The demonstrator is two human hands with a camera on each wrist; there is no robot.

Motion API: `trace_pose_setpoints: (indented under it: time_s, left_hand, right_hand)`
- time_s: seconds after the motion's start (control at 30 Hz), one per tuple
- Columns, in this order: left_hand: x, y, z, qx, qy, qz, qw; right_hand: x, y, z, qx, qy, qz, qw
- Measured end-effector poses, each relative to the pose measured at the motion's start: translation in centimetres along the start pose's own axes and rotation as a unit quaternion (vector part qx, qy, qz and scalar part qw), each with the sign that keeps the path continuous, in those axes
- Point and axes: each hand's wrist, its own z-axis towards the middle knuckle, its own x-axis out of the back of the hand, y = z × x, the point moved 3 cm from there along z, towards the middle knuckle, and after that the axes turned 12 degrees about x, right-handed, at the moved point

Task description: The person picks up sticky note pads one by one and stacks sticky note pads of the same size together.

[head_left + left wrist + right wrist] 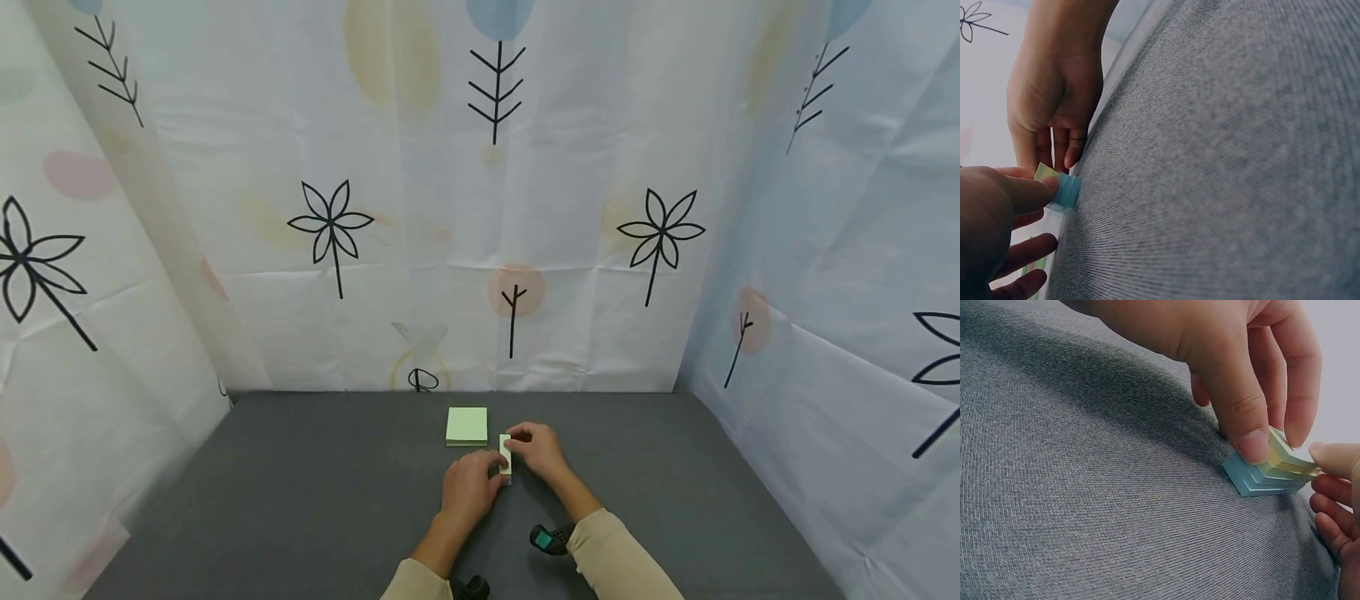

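Nearest to us, both sleeves come up from the near edge, and our hands meet over a narrow stack of sticky flags [505,457] lying on the grey tabletop [300,500], roughly at its middle. Our right hand [536,448] pinches the far end of that stack, thumb [1249,428] pressed on the top layers and a finger curled down behind; the right wrist view shows blue sheets at the bottom stepping up through green to pale yellow. Our left hand [468,487] comes in from the near side with fingers curled, one fingertip [1044,187] on the stack's near end and the others tucked beneath it. Whether the left hand truly grips a sheet or only steadies the end we cannot tell. Just beyond and to the left of the stack lies a square pad of pale green notes [467,425], apart from both hands. A patterned curtain [480,208] closes off the far side and both flanks. We judge the step in hand to be separating one layer from the stack. The next move, as we read it, calls for one hand holding the stack down while the other lifts a single edge cleanly, without dragging the sheets under it.
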Motion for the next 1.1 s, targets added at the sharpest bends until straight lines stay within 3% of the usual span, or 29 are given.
trace_pose_setpoints:
  time_s: [0.3,0.5,0.8,1.1]
  left_hand:
    - [-0.1,-0.3,-0.1,0.028,-0.008,-0.021,0.9993]
    - [0.0,-0.8,-0.2,0.036,-0.006,-0.033,0.9988]
    - [1.7,-2.7,-0.5,0.042,0.001,-0.032,0.9986]
    - [5.1,-7.1,-0.7,-0.004,0.048,-0.007,0.9988]
  right_hand:
    - [0.1,0.2,0.0,-0.007,0.014,0.019,1.0]
    - [1.7,0.2,-0.6,-0.009,0.044,0.043,0.998]
    - [6.4,1.8,-4.2,-0.01,0.051,-0.028,0.998]
    - [11.3,3.2,-8.2,0.032,0.068,-0.128,0.989]
